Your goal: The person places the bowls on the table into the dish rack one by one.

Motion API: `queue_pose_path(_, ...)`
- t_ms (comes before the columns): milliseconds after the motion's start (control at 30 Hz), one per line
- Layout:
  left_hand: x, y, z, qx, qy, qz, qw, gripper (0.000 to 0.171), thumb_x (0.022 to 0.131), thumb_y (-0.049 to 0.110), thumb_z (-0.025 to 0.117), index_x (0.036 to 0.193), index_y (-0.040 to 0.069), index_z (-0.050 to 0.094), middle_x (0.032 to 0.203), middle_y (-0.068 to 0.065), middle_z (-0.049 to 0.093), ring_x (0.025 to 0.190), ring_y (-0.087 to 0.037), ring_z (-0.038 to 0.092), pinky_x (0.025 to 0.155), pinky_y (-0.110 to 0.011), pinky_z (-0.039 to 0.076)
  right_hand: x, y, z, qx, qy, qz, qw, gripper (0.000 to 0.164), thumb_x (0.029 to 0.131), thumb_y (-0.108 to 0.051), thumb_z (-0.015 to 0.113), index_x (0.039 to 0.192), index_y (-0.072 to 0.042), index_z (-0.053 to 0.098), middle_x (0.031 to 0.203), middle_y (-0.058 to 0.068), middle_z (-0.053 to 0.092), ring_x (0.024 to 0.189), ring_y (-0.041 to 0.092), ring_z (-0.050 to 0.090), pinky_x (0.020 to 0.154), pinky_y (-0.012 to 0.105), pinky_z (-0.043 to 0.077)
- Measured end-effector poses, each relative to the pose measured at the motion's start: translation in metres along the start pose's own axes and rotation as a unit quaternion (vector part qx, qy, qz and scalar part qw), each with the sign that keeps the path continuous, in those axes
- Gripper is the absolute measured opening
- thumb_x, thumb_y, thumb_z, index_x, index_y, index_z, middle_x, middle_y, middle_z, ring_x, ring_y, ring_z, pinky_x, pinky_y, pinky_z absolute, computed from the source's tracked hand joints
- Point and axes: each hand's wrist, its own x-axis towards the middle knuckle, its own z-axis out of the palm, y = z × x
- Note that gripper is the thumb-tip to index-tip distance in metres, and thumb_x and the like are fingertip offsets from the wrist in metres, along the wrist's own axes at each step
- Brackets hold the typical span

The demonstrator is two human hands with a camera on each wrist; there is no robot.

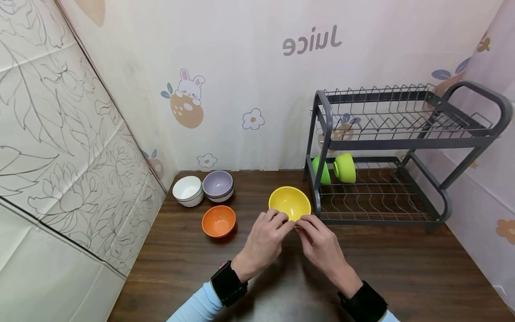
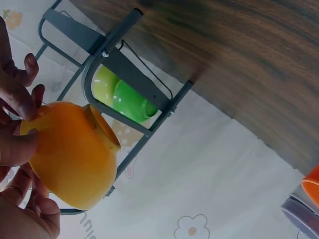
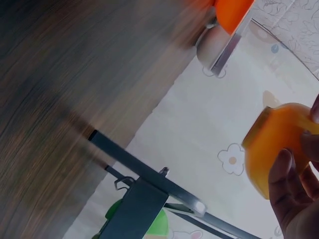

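A yellow bowl [image 1: 290,201] is tilted in the air above the table in the head view, its inside facing the head camera. My left hand [image 1: 263,241] pinches its near rim from the left. Close beside it, my right hand [image 1: 323,246] pinches the same rim from the right, the fingertips of both hands nearly meeting. Seen from the left wrist, the bowl's rounded outside [image 2: 75,154] and foot face away from the fingers. The right wrist view has the bowl [image 3: 276,144] at the right edge, with fingers on its wall.
A dark two-tier dish rack [image 1: 402,145] stands at the right; a green bowl [image 1: 322,171] and a lime bowl [image 1: 345,168] lean on its lower tier. On the table's left are an orange bowl [image 1: 218,221], a stacked purple bowl [image 1: 217,184] and stacked white bowls [image 1: 187,188].
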Motion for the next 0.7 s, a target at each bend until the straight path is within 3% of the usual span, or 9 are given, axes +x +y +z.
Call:
queue_pose_path(100, 0.002, 0.001, -0.001, 0.005, 0.002, 0.013, 0.9999, 0.03, 0.087, 0.011, 0.087, 0.115, 0.015, 0.078, 0.112, -0.001, 0.069, 0.103, -0.02, 0.056, 0.078, -0.027, 0.044, -0.002, 0.002, -0.002, -0.007, 0.008, -0.015, 1.0, 0.017, 0.097, -0.01, 0.077, 0.111, -0.002, 0.075, 0.108, 0.009, 0.067, 0.093, 0.021, 0.067, 0.087, 0.035, 0.058)
queue_pose_path(200, 0.004, 0.001, -0.002, 0.008, 0.009, 0.023, 0.9997, 0.029, 0.088, 0.013, 0.087, 0.116, 0.015, 0.078, 0.113, -0.001, 0.069, 0.105, -0.019, 0.056, 0.08, -0.027, 0.045, -0.004, 0.004, -0.003, -0.022, 0.025, -0.021, 0.999, 0.038, 0.11, -0.035, 0.055, 0.111, -0.002, 0.074, 0.106, 0.009, 0.066, 0.092, 0.021, 0.066, 0.088, 0.03, 0.058)
queue_pose_path(300, 0.007, 0.002, -0.003, 0.011, 0.036, 0.023, 0.999, 0.025, 0.09, 0.014, 0.084, 0.114, 0.016, 0.078, 0.117, -0.002, 0.067, 0.11, -0.021, 0.056, 0.084, -0.03, 0.045, -0.006, 0.007, -0.004, -0.033, 0.055, -0.026, 0.998, 0.049, 0.113, -0.042, 0.046, 0.109, -0.001, 0.074, 0.104, 0.01, 0.065, 0.087, 0.02, 0.064, 0.082, 0.028, 0.058)
queue_pose_path(500, 0.014, 0.003, -0.004, -0.025, 0.107, -0.007, 0.9939, 0.028, 0.096, 0.02, 0.076, 0.123, 0.013, 0.073, 0.128, -0.005, 0.063, 0.121, -0.026, 0.054, 0.093, -0.037, 0.045, -0.013, 0.02, -0.011, -0.04, 0.133, -0.031, 0.99, 0.038, 0.111, -0.031, 0.056, 0.105, 0.003, 0.07, 0.099, 0.015, 0.06, 0.071, 0.013, 0.054, 0.062, 0.02, 0.046)
queue_pose_path(600, 0.017, 0.003, -0.001, -0.03, 0.099, -0.01, 0.9946, 0.033, 0.097, 0.02, 0.075, 0.129, 0.012, 0.071, 0.133, -0.005, 0.063, 0.121, -0.024, 0.054, 0.091, -0.035, 0.046, -0.016, 0.028, -0.018, -0.053, 0.165, -0.03, 0.984, 0.036, 0.11, -0.028, 0.058, 0.104, 0.006, 0.068, 0.097, 0.018, 0.058, 0.067, 0.015, 0.054, 0.057, 0.019, 0.045)
queue_pose_path(700, 0.02, 0.002, 0.005, -0.031, 0.066, -0.013, 0.9973, 0.038, 0.098, 0.02, 0.074, 0.135, 0.013, 0.068, 0.139, -0.003, 0.061, 0.118, -0.022, 0.054, 0.086, -0.031, 0.045, -0.016, 0.035, -0.027, -0.068, 0.184, -0.024, 0.98, 0.039, 0.11, -0.03, 0.057, 0.104, 0.008, 0.066, 0.096, 0.02, 0.057, 0.068, 0.019, 0.055, 0.059, 0.019, 0.045)
